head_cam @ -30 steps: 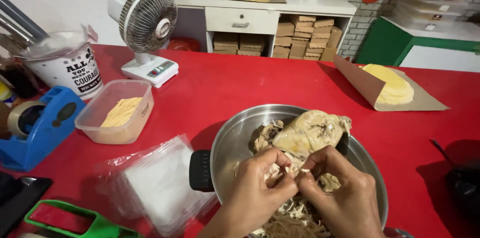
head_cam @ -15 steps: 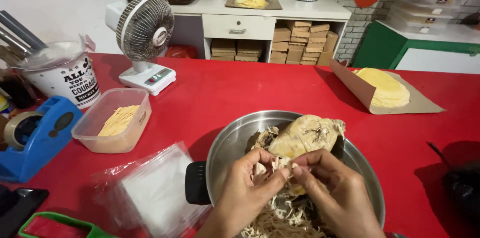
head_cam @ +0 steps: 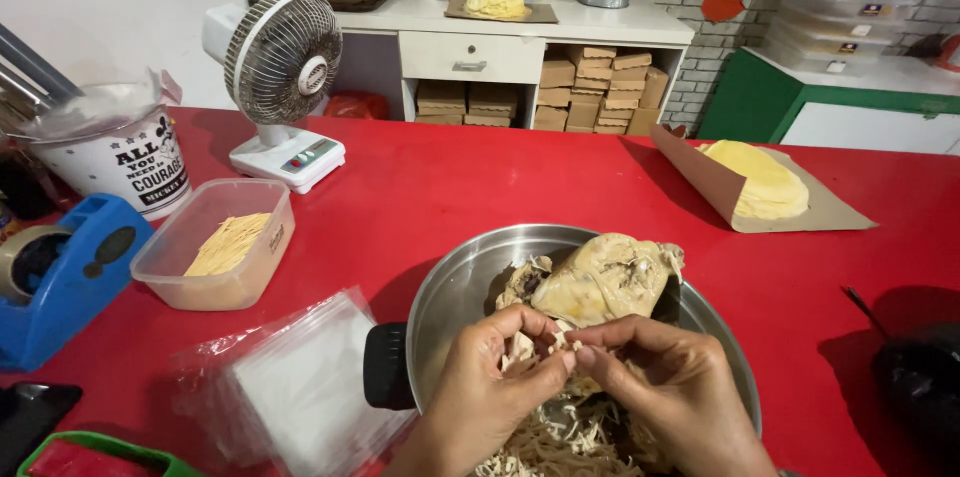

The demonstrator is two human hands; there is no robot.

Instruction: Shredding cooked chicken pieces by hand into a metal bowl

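A steel pan [head_cam: 465,282] with a black handle stands on the red table near me. In it lies a large piece of cooked chicken [head_cam: 605,277] above a heap of shredded meat [head_cam: 560,437]. My left hand [head_cam: 480,397] and my right hand [head_cam: 670,392] meet over the pan. Their fingertips pinch a small pale strip of chicken [head_cam: 560,342] between them.
A stack of clear plastic bags [head_cam: 290,387] lies left of the pan. Beyond are a plastic tub of yellow strands [head_cam: 220,242], a blue tape dispenser [head_cam: 60,277], a white bucket [head_cam: 110,152] and a small fan [head_cam: 280,77]. Yellow dough on brown paper [head_cam: 765,182] lies at right.
My hands have stayed over the pan, with the fingers working the small piece of chicken. The view has shifted slightly.
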